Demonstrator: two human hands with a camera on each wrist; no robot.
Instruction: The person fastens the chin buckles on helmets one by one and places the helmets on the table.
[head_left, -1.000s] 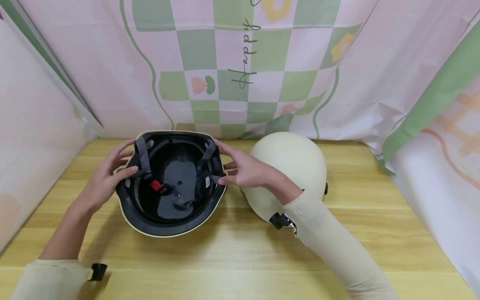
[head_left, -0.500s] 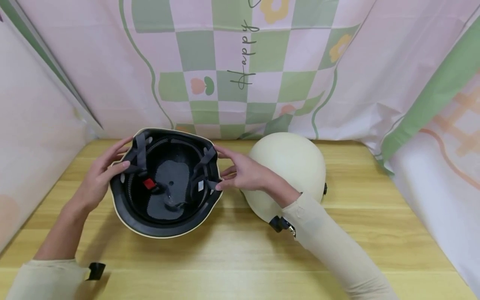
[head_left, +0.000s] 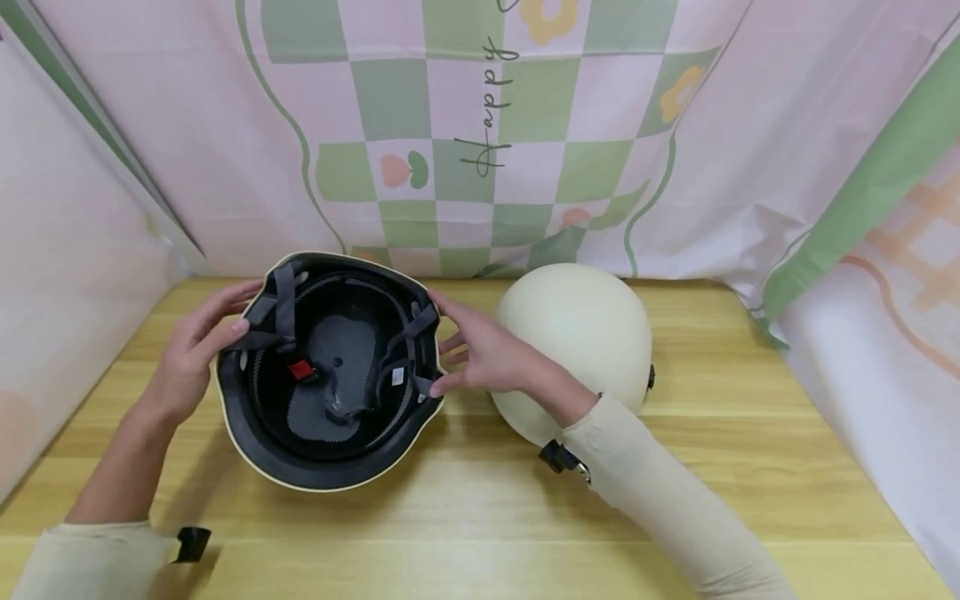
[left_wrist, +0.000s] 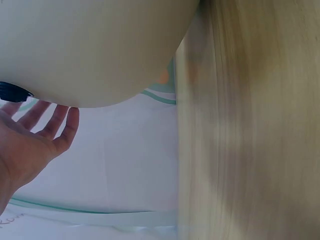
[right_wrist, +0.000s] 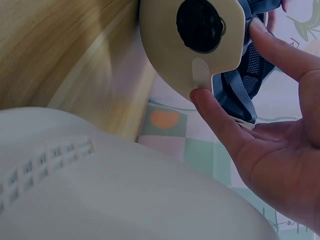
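Observation:
A cream helmet is held upside down at the left, its black padded inside facing up. Dark chin straps and a red buckle lie inside it. My left hand grips its left edge, thumb over the rim by a strap and fingers against the outer shell. On the opposite edge my right hand holds the rim between thumb and fingers. The right wrist view shows a round black fitting on the shell beside the right thumb and fingers. In the left wrist view, the smooth shell hides the inside.
A second cream helmet sits dome up to the right, partly behind my right forearm. Both rest area and hands are over a wooden table. A patterned curtain hangs along the table's back edge, with more cloth at both sides.
The held helmet has shifted slightly left and turned a little clockwise, its right side coming nearer to me. Both hands have moved with it; the second helmet stays in place.

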